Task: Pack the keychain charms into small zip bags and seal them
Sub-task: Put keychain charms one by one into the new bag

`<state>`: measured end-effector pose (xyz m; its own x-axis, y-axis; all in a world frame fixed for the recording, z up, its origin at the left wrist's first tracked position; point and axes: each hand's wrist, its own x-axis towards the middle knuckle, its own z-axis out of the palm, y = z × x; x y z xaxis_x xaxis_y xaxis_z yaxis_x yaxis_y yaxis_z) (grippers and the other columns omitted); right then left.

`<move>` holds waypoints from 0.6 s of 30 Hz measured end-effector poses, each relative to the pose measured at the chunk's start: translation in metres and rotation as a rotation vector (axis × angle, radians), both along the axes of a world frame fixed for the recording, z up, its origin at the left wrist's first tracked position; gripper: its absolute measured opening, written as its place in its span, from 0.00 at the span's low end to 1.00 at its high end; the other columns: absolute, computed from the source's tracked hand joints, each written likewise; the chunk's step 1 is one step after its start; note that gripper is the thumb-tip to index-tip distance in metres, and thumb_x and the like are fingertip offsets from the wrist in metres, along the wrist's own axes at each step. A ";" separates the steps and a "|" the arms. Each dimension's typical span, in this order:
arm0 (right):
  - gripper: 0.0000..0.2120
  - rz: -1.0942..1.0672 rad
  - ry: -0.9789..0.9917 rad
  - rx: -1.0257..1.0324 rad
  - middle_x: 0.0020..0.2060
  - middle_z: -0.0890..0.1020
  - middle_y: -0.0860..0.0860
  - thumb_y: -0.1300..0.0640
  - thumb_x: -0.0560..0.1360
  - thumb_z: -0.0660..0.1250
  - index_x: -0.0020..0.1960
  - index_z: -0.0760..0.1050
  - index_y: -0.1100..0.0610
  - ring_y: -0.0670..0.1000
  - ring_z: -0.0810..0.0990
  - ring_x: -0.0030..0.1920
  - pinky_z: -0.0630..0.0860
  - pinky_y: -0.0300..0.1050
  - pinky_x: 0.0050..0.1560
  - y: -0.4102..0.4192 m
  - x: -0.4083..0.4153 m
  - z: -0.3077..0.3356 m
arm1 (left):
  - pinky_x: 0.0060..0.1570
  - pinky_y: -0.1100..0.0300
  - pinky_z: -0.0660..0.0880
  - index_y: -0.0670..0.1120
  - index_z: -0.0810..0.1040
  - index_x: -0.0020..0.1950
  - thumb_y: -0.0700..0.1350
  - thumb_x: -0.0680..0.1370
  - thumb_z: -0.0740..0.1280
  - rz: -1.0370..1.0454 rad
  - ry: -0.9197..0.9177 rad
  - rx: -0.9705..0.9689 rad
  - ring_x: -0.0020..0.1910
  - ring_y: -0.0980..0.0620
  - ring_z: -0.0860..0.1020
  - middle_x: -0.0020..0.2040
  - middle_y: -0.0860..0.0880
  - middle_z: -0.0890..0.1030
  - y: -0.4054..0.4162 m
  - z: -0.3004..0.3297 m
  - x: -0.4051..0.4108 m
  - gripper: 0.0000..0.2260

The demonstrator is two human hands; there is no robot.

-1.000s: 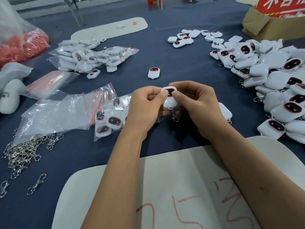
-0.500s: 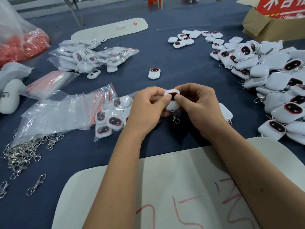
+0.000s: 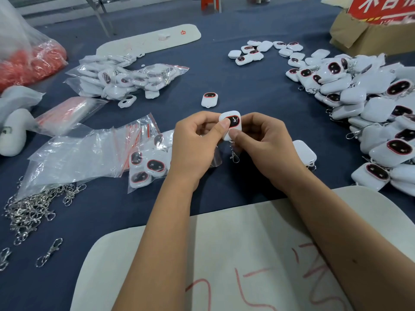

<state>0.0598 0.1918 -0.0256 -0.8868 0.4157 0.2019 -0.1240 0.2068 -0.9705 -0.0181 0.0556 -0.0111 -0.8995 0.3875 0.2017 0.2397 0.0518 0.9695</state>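
The head view looks down on a blue table (image 3: 258, 86). Both hands meet above its middle and hold one white charm (image 3: 231, 123) between them. The left hand (image 3: 195, 144) has its fingers curled, with the thumb pressed on the charm's left edge beside the dark, red-rimmed face. The right hand (image 3: 267, 142) pinches the charm from the right and below, its thumb on the lower edge. A metal clasp (image 3: 234, 157) hangs from the charm under the hands, above the cloth.

A lone charm (image 3: 209, 99) lies flat just beyond the hands. Another charm (image 3: 305, 153) lies face down by the right wrist. A big heap of loose charms (image 3: 370, 104) fills the right side, and a small group (image 3: 265, 50) lies farther off.

Left of the hands, a pile of empty zip bags (image 3: 74, 153) with red strips rests on the cloth, touching a bag of charms (image 3: 148, 162). Beyond it lies a heap of filled bags (image 3: 125, 77). Loose clasps (image 3: 29, 212) are scattered at the near left edge. A white board (image 3: 247, 254) with red marks lies under the forearms. A cardboard box (image 3: 368, 39) stands at the far right corner.
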 end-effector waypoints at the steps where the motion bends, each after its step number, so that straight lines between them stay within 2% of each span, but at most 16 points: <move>1: 0.02 -0.002 0.003 0.006 0.41 0.87 0.52 0.60 0.80 0.72 0.52 0.83 0.57 0.47 0.83 0.37 0.81 0.48 0.44 0.000 0.001 0.000 | 0.55 0.44 0.83 0.45 0.87 0.51 0.42 0.80 0.72 -0.004 -0.001 0.000 0.48 0.44 0.85 0.44 0.48 0.88 0.000 0.001 0.001 0.04; 5: 0.01 -0.008 0.017 -0.018 0.40 0.87 0.51 0.62 0.79 0.73 0.51 0.83 0.58 0.46 0.82 0.38 0.80 0.44 0.44 0.003 0.001 0.001 | 0.52 0.47 0.83 0.45 0.87 0.52 0.43 0.80 0.72 -0.005 0.009 -0.023 0.44 0.51 0.84 0.44 0.48 0.88 0.001 0.001 0.002 0.04; 10: 0.03 -0.002 0.026 0.007 0.43 0.88 0.53 0.62 0.80 0.72 0.53 0.83 0.59 0.46 0.83 0.40 0.81 0.44 0.46 0.000 0.001 0.002 | 0.46 0.54 0.84 0.45 0.87 0.53 0.42 0.80 0.72 0.017 0.013 -0.025 0.43 0.51 0.83 0.44 0.46 0.87 0.000 0.004 0.002 0.05; 13: 0.02 -0.035 0.022 0.042 0.42 0.88 0.52 0.61 0.80 0.72 0.52 0.83 0.58 0.45 0.83 0.40 0.81 0.43 0.46 0.000 0.001 0.001 | 0.46 0.51 0.84 0.44 0.87 0.53 0.42 0.80 0.72 0.019 0.030 -0.043 0.45 0.45 0.85 0.44 0.45 0.87 0.001 0.006 0.004 0.05; 15: 0.02 -0.059 0.024 0.049 0.42 0.87 0.52 0.61 0.80 0.72 0.51 0.83 0.59 0.44 0.82 0.39 0.79 0.39 0.43 -0.001 0.000 0.001 | 0.47 0.49 0.83 0.45 0.85 0.53 0.43 0.80 0.73 0.080 0.056 -0.052 0.44 0.44 0.84 0.41 0.45 0.85 0.003 0.006 0.005 0.05; 18: 0.01 -0.124 0.018 0.076 0.41 0.87 0.51 0.60 0.80 0.72 0.50 0.83 0.58 0.44 0.81 0.38 0.79 0.41 0.42 -0.001 -0.001 0.001 | 0.48 0.49 0.81 0.47 0.82 0.53 0.46 0.79 0.73 0.280 0.111 -0.095 0.40 0.51 0.82 0.38 0.51 0.83 0.007 0.005 0.004 0.05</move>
